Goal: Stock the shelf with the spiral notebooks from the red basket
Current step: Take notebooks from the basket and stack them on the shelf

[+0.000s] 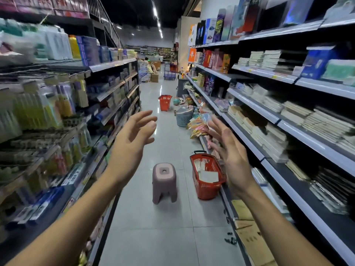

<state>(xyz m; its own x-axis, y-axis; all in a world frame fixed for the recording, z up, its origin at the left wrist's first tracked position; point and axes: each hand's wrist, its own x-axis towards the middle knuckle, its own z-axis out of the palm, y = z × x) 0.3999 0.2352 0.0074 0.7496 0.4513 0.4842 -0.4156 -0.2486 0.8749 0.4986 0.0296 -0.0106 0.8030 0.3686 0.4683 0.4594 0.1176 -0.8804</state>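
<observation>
A red basket (208, 186) stands on the aisle floor against the foot of the right-hand shelving, with spiral notebooks (202, 165) standing on edge inside it and a white sheet lying on top. The right shelf unit (276, 120) carries stacks of notebooks on several levels. My left hand (132, 143) is raised in mid-air over the aisle, fingers spread, holding nothing. My right hand (228, 152) is also raised and empty, fingers straight, hanging above and just right of the basket.
A pink plastic stool (164, 182) stands in the aisle left of the basket. Farther down are a second red basket (164, 102), a grey basket (184, 116) and loose packets on the floor. Flattened cardboard (249, 233) lies at the lower right. Stocked shelves line the left.
</observation>
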